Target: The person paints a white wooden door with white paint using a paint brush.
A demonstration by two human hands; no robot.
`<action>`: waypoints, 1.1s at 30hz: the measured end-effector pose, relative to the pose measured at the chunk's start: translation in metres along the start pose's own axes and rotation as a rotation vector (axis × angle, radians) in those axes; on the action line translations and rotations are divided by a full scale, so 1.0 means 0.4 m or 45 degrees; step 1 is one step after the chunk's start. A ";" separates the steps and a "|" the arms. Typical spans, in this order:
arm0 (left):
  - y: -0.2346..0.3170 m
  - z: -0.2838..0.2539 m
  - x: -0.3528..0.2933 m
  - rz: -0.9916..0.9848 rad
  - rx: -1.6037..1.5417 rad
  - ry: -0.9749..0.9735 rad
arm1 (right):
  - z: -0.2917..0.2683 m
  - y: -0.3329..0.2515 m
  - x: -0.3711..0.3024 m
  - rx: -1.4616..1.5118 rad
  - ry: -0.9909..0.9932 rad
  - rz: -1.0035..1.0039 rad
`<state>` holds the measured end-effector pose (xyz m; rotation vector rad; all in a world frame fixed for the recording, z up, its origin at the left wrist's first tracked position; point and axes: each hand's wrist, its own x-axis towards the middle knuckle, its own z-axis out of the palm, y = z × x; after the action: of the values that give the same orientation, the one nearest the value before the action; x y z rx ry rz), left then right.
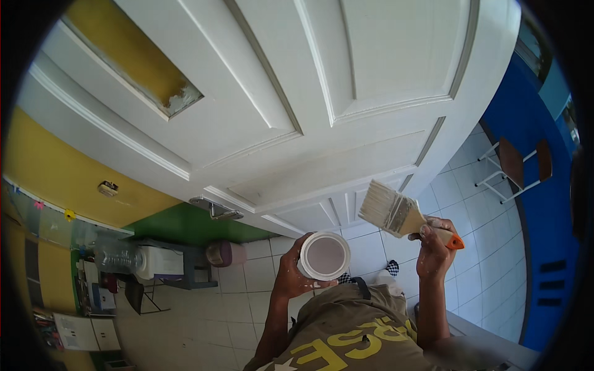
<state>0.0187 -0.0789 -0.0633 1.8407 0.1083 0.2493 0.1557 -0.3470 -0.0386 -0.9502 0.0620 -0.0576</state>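
My left hand [288, 274] is wrapped round a white round tub [324, 256], held upright in front of my body; pale paint shows inside. In my right hand [432, 255] is a wide paintbrush [396, 212], gripped by its wooden handle with an orange tip. Its pale bristles point up and left, apart from both tub and door. White paint coats the bristles and ferrule, and specks mark my fingers. Ahead stands a white panelled door [322, 154] with a metal lever handle [216, 209] at its left edge.
A yellow and green wall [68, 151] runs along the left. There, a small table [204, 272] carries a large clear bottle [117, 256] beside a pink bin [226, 253]. To the right, a wooden chair [511, 164] stands on white floor tiles [461, 213] by a blue wall.
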 end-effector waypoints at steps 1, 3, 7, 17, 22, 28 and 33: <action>-0.017 0.019 0.009 -0.027 -0.017 -0.025 | -0.005 -0.026 -0.018 -0.021 -0.029 0.011; -0.034 0.054 0.023 -0.035 -0.013 -0.011 | -0.046 -0.048 -0.054 -0.143 -0.174 0.020; -0.036 0.099 0.063 -0.002 -0.049 -0.093 | -0.010 -0.086 -0.109 -0.649 -0.274 -0.086; -0.042 0.205 0.099 0.348 0.298 -0.265 | 0.044 -0.160 -0.033 -1.284 -1.030 -0.324; -0.021 0.252 0.113 0.341 0.146 -0.283 | 0.008 -0.120 -0.002 -1.432 -1.166 -0.512; -0.033 0.302 0.142 0.375 0.187 -0.203 | -0.010 -0.145 0.029 -1.628 -1.125 -0.571; -0.019 0.338 0.183 0.424 0.182 -0.178 | -0.018 -0.174 0.094 -1.610 -1.240 -0.702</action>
<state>0.1209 -0.1889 -0.0978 2.0083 -0.2866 0.3503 0.1911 -0.3961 0.0130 -2.1348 -1.1948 -0.0556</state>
